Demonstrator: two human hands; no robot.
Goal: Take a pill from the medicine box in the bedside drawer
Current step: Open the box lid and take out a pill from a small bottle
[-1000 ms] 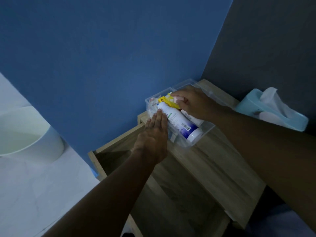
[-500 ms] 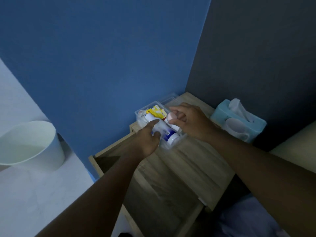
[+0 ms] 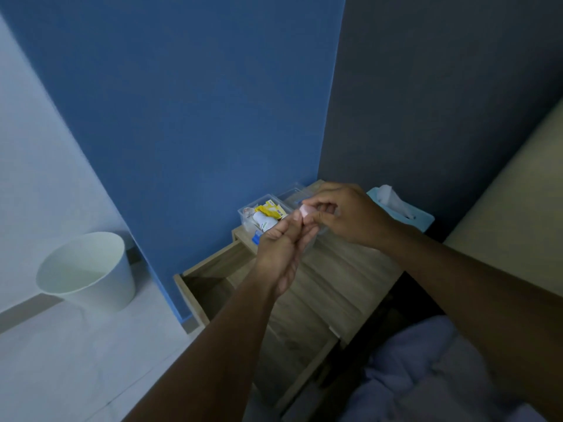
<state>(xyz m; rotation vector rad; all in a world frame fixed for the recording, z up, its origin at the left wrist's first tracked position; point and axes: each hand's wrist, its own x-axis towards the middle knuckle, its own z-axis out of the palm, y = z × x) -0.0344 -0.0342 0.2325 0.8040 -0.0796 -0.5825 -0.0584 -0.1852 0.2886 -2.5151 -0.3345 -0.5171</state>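
Since half a second ago, head view: both hands have lifted clear of the medicine box [image 3: 264, 215], now just beyond them on the worktop [image 3: 350, 278]; right hand [image 3: 350, 216] pinches a small pink item [image 3: 305, 212], probably the pill packet; left hand [image 3: 281, 249] curls under it, fingertips touching; extraction looks next.

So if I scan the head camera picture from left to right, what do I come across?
White wastebasket → open drawer of the wooden nightstand → clear medicine box → left hand → right hand, pinching a small pink item → blue tissue box → bed edge.
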